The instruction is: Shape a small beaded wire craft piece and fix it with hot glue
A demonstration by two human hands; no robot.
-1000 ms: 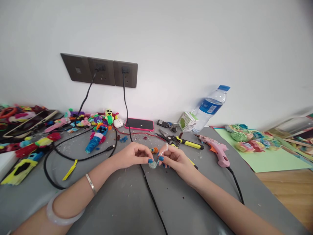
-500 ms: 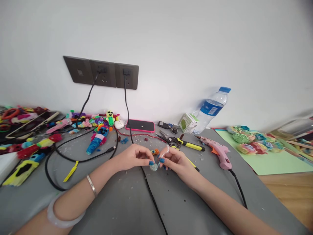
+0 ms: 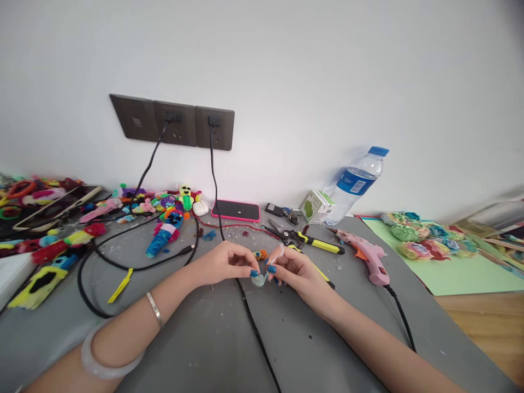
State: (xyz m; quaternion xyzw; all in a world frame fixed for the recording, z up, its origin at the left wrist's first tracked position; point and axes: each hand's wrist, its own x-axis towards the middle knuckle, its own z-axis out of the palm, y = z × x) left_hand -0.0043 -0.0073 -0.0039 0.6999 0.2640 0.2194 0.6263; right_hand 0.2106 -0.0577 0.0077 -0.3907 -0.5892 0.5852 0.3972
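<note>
Between my hands, above the grey table, is a small coil of pale blue-green glittery tinsel stem, like a pipe cleaner (image 3: pixel 257 280). My left hand (image 3: pixel 229 265) pinches the coil's upper edge between thumb and finger. My right hand (image 3: pixel 298 273) is closed on the same stem just to the right, and a loose whitish end sticks up over its index finger. Behind the right hand lie yellow-and-black pliers (image 3: pixel 321 243), partly hidden by it. A small orange piece (image 3: pixel 261 254) shows just beyond the fingertips.
A pink glue gun (image 3: pixel 370 259) lies at right, its cord trailing forward. Behind are a water bottle (image 3: pixel 352 185), a small box (image 3: pixel 316 207), and a phone (image 3: pixel 236 210). Black cables (image 3: pixel 256 327) cross the table. Fuzzy pipe-cleaner figures (image 3: pixel 166 234) lie left, paper flowers (image 3: pixel 428 234) right.
The view has shifted very slightly. Both hands keep their pinch on the tinsel stem, with hardly any visible movement.
</note>
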